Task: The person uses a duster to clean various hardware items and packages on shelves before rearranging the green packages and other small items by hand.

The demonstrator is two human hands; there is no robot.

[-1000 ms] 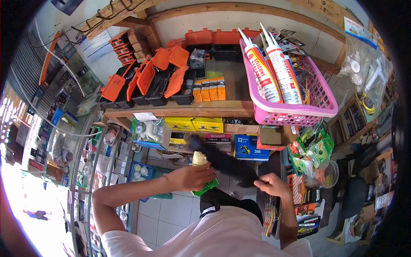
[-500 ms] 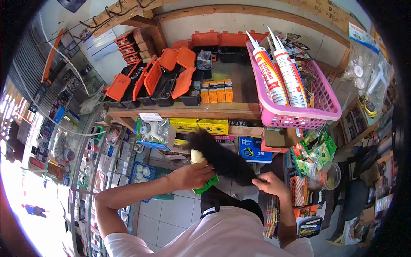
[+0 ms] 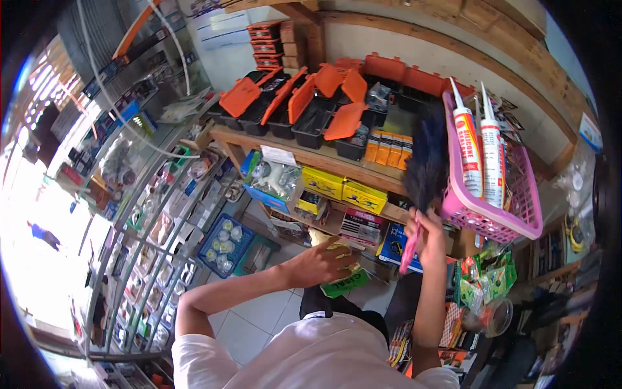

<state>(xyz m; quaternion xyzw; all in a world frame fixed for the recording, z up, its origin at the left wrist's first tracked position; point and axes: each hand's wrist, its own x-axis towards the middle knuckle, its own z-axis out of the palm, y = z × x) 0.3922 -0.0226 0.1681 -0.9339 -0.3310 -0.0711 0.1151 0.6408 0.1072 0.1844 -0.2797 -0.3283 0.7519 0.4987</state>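
Note:
A black fluffy duster [image 3: 426,159] stands upright beside the pink basket, its pink handle [image 3: 410,251] pointing down. My right hand [image 3: 427,235] is closed around the handle. My left hand [image 3: 321,262] is closed on a green and pale yellow packet [image 3: 345,284], whose pale top shows above the fingers. The duster's head covers part of the shelf between the orange-and-black small boxes [image 3: 389,149] and the pink basket [image 3: 495,217].
White sealant tubes [image 3: 469,152] stand in the basket. Black cases with orange lids [image 3: 311,125] line the wooden shelf [image 3: 295,150]. Yellow boxes [image 3: 363,196] sit below. A glass-and-metal rack is at left, with a blue crate [image 3: 221,245] beside it.
The duster has moved up and right from between my hands to beside the basket, its pink handle now visible. My left hand has turned, still with the packet. The view has shifted.

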